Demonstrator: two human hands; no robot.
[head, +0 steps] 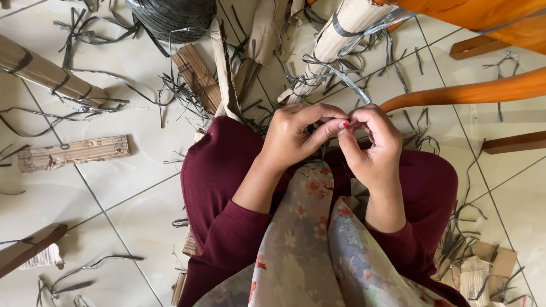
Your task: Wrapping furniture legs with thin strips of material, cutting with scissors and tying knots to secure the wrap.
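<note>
We are pinching a thin grey strap [348, 79] between the fingertips of our left hand [296, 136] and right hand [369, 145], fingers pressed together. The pinched end is staying hidden under our fingers. Beyond the grip, the strap is running up to a cardboard bundle [335, 42], its top cut off.
</note>
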